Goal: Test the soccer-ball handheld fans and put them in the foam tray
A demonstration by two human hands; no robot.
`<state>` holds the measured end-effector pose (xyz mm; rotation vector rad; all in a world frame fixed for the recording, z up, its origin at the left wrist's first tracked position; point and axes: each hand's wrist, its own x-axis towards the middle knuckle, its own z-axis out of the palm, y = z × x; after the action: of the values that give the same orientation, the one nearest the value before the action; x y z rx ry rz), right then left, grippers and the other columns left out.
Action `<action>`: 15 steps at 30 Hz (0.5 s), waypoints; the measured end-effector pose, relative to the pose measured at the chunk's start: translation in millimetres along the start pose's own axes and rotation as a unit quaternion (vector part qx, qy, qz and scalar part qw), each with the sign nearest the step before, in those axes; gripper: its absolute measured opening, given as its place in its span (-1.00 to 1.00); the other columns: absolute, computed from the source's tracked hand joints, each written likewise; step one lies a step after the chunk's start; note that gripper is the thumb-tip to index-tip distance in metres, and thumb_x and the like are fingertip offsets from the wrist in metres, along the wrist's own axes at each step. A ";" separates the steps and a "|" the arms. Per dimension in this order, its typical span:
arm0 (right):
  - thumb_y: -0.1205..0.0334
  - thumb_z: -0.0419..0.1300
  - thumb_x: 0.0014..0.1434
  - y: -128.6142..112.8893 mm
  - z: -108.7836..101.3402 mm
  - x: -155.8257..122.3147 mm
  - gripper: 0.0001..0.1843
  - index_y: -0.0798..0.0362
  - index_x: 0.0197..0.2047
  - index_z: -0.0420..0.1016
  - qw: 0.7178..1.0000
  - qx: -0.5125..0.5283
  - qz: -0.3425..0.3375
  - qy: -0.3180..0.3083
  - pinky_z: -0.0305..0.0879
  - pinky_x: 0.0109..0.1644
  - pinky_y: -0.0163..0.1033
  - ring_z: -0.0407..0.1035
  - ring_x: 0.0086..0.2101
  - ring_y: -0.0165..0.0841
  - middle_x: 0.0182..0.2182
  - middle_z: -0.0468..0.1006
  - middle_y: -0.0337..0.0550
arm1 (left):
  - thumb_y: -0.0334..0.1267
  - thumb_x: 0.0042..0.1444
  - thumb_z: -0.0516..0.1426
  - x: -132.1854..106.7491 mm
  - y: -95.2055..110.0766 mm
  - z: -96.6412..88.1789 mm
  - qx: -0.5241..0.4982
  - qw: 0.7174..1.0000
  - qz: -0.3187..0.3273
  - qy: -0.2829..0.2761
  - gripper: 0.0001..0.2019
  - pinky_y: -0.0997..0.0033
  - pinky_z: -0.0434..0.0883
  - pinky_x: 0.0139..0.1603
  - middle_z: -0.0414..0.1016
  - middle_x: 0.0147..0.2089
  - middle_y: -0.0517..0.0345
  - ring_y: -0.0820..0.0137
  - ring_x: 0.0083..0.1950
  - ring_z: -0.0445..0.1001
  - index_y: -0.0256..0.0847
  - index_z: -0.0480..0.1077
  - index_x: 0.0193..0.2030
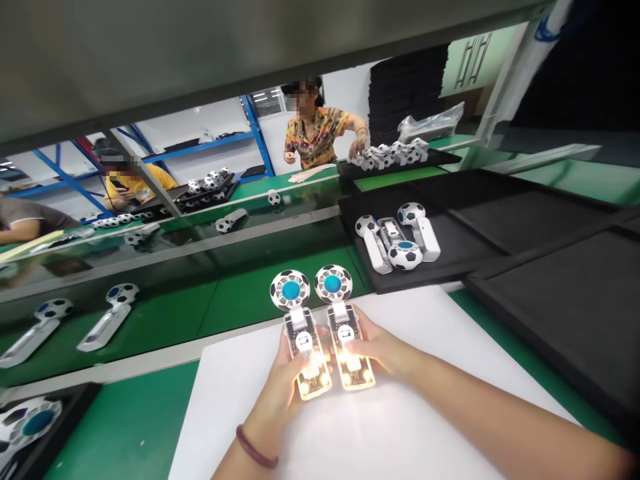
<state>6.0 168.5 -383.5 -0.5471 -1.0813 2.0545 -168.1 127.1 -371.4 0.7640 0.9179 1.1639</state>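
My left hand (285,377) is closed around a small lamp (303,321) with a soccer-ball-patterned round head and a blue centre. My right hand (373,343) grips a matching lamp (341,319), its thumb lying on the front. Both lamps are held upright side by side, slightly apart, over a white sheet (400,427). Their open bodies show circuitry, and yellowish lights glow at the lower ends. The backs of both lamps and some of my fingers are hidden.
Several similar lamps lie on a black tray (380,283) ahead to the right. Beyond the sheet runs a green conveyor belt (200,293) carrying more lamps (110,317). Another black tray (80,413) sits front left. Across the line, a person (317,133) reaches toward piled lamps (395,155).
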 end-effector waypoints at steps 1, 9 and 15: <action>0.13 0.38 -0.12 0.4 -0.4 0.1 -0.22 -0.06 0.09 0.04 1.000 0.003 -0.005 -0.002 0.29 -0.10 -0.07 0.37 -0.19 -0.26 -0.13 0.36 -0.14 | -0.21 -0.10 0.26 -0.3 0.7 0.1 0.000 1.000 -0.002 0.001 -0.61 0.28 0.41 -0.34 0.45 -0.23 0.07 0.29 -0.32 0.47 -0.13 0.28 -0.11; 0.16 0.33 -0.03 0.5 2.9 -0.4 -0.38 -0.06 0.02 0.09 0.996 0.057 -0.026 -0.061 0.35 -0.15 -0.04 0.41 -0.22 -0.27 -0.11 0.39 -0.12 | -0.15 -0.12 0.28 -0.6 0.1 -4.2 -0.011 1.000 0.002 -0.015 -0.56 0.27 0.42 -0.36 0.45 -0.29 0.05 0.29 -0.36 0.45 -0.16 0.31 -0.08; 0.17 0.33 -0.01 1.3 0.3 -1.7 -0.36 -0.05 0.05 0.06 0.998 0.042 -0.020 -0.051 0.34 -0.13 -0.08 0.41 -0.19 -0.27 -0.14 0.41 -0.13 | -0.15 -0.12 0.28 -1.3 -1.9 -6.8 -0.019 0.999 -0.008 -0.033 -0.57 0.26 0.41 -0.34 0.43 -0.27 0.05 0.30 -0.34 0.43 -0.14 0.31 -0.09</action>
<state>6.4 166.6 -384.3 -0.3807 -1.0502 2.1017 -173.6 125.7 -375.8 0.7576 0.8439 1.1326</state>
